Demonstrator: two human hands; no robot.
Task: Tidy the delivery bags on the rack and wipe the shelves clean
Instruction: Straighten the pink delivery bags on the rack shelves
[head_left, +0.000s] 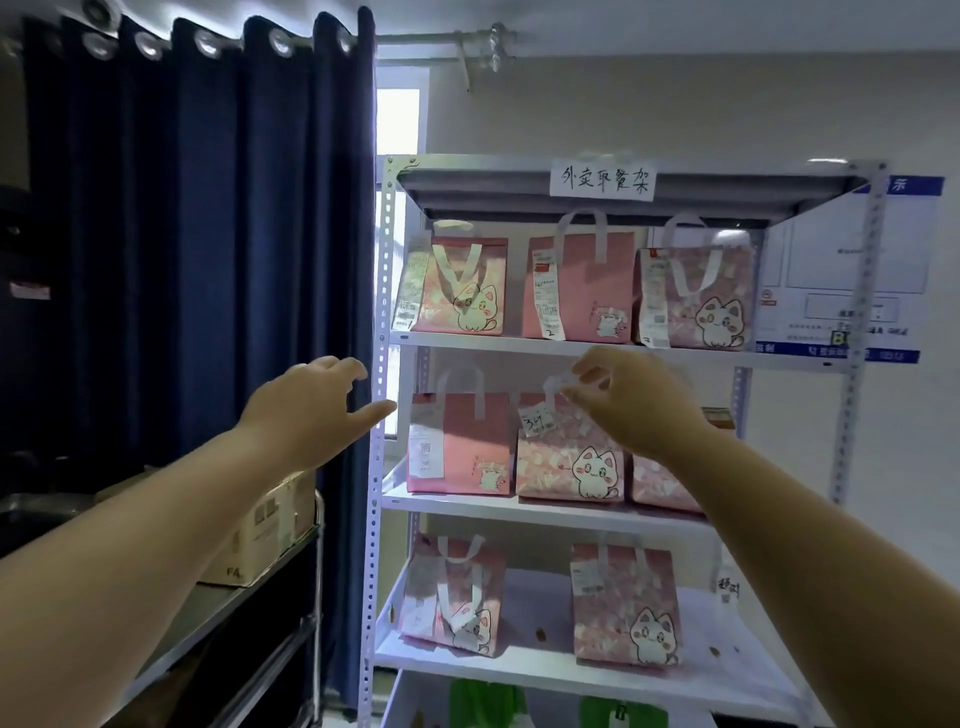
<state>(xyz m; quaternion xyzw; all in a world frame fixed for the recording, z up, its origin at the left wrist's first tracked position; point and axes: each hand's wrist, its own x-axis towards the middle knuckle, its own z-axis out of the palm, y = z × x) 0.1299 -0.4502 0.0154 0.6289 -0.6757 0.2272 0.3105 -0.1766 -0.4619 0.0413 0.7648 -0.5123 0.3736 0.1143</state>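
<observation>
White metal rack (382, 312) with perforated uprights at the corners, every shelf open along its front edge. Upper shelf (493, 340) filled edge to edge by three pink cat-print delivery bags (582, 291), with little room between them. On the middle shelf (519, 506): plain pink bag with white handles (462, 447) at the left edge, patterned pink cat bag (569, 457) just beside it, third pink bag (660, 483) toward the right edge, half hidden behind the right forearm. More room on the lower shelf (540, 665): left cat bag (457, 597) and right cat bag (623, 608) standing well apart, bare white board with small brown specks (540, 634) between them. Green items (483, 701) on the lowest level, too cut off to identify.

Handwritten paper sign (602, 182) taped to the top front edge. Navy eyelet curtain (197, 234) close against the rack's left upright. Cardboard box (265, 525) on a dark table (249, 592) below the curtain. Blue-and-white poster (904, 291) on the pale wall behind the rack's right side.

Right hand (634, 405): thumb and fingers pressed together, pinching the white loop handle (556, 385) of the patterned pink cat bag, just under the upper shelf's front edge. Left hand (311, 410): raised at the rack's left edge, holding nothing, fingers apart and loosely curved, index stretched toward the left upright; touching it or just short, cannot tell.
</observation>
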